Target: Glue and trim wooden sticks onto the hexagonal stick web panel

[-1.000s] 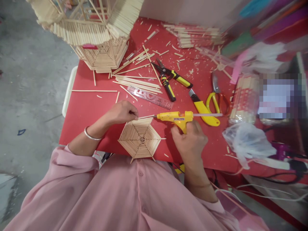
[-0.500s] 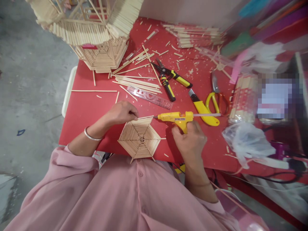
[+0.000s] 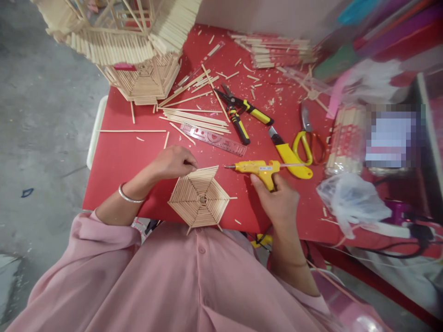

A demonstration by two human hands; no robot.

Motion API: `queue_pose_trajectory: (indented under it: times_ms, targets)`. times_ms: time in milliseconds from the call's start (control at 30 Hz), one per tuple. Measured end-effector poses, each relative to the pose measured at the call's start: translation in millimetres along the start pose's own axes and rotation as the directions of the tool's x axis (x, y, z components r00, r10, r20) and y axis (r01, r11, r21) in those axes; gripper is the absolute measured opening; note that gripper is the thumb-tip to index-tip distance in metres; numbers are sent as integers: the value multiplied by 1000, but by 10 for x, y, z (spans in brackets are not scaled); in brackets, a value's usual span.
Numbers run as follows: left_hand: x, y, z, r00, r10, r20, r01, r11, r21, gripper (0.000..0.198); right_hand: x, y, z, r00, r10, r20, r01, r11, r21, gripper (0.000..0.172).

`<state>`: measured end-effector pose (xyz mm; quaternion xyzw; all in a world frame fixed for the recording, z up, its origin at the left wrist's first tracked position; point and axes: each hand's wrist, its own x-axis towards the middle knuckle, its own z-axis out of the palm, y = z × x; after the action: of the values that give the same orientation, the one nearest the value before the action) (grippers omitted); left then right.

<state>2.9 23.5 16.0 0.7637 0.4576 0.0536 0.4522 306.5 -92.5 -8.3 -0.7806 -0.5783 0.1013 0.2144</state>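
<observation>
My right hand (image 3: 281, 201) is wrapped round the handle of a yellow hot glue gun (image 3: 259, 167), a glue stick poking from its back. The nozzle points left, a short gap away from a web-like hexagonal panel (image 3: 187, 203) of thin wooden sticks lying at the table's front edge. At the panel's far left corner, my left hand (image 3: 175, 162) is closed in a pinch at the end of a wooden stick (image 3: 208, 169) that runs along the far edge. The fingertips partly hide that end.
On the red table (image 3: 128, 157) lie a clear ruler (image 3: 214, 137), black-yellow pliers (image 3: 238, 115), a yellow cutter (image 3: 292, 159), yellow-handled shears (image 3: 304, 138) and loose sticks (image 3: 195, 119). A stick-built model (image 3: 141, 60) stands back left. Plastic bags (image 3: 353, 198) and cables are at right.
My right hand has drawn the glue gun to the right, so its nozzle has come away from the stick at the panel's far edge. My left hand stays at the panel's corner.
</observation>
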Motion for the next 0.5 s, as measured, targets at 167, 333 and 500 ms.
queue_pose_trajectory:
  times_ms: [167,333,500]
  targets:
    - [-1,3,6,1000,14,-12,-14,1000,-10,25,-107,2,-211,978,-148,-149,100,952,-289,44]
    - [-2,1,3,1000,13,0,-13,1000,9,26,-48,-460,-261,928,-371,-21,370,928,-33,29]
    - [-3,-7,6,1000,13,-11,-13,1000,-7,24,380,-897,-22,741,-582,333,584,805,108,27]
